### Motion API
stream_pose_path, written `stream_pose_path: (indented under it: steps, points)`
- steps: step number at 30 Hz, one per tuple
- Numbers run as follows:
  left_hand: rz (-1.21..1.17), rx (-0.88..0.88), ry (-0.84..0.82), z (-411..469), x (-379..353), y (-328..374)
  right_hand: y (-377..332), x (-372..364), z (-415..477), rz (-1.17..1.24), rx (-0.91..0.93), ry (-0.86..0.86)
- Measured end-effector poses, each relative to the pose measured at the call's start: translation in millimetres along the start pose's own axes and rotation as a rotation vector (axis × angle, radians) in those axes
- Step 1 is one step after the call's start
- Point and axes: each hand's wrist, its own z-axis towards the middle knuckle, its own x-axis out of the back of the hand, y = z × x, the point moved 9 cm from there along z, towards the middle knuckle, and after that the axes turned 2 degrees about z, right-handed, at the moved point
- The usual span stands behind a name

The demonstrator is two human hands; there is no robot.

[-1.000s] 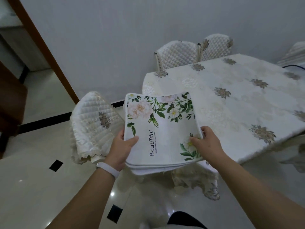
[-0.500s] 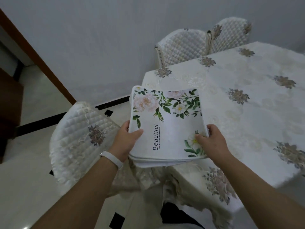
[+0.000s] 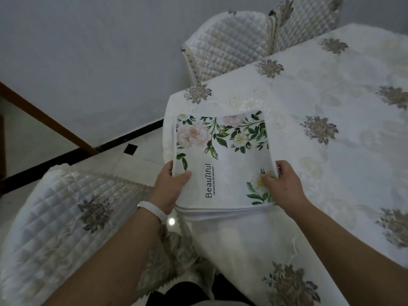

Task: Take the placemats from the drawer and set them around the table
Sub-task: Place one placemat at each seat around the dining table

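one stack of placemats [image 3: 223, 173], two hands, three quilted chairs [image 3: 72, 219], one table [image 3: 344, 173]

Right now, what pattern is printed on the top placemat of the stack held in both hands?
White top placemat: pale pink and white flowers, green leaves, word "Beautiful"; clearest in the head view.

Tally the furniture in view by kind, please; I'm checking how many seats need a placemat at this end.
Chairs with quilted covers: 3, one near, two far
Table under the embroidered cloth: 1
Placemat stack, held by left hand and right hand: 1
Total: 5
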Motion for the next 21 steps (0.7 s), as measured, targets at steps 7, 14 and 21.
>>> stream_pose_path:
  steps: [7,14,21]
  points:
    - [0.024,0.065,-0.068,30.6,-32.3,-25.0,31.6,5.2,20.8,0.006,-0.090,0.012]
    - [0.125,0.169,-0.093,46.6,-29.2,-53.8,55.9,-0.8,26.2,0.013,-0.198,-0.005]
    - [0.250,0.151,-0.061,49.0,-21.3,-53.4,73.3,0.6,31.4,-0.047,-0.279,-0.059]
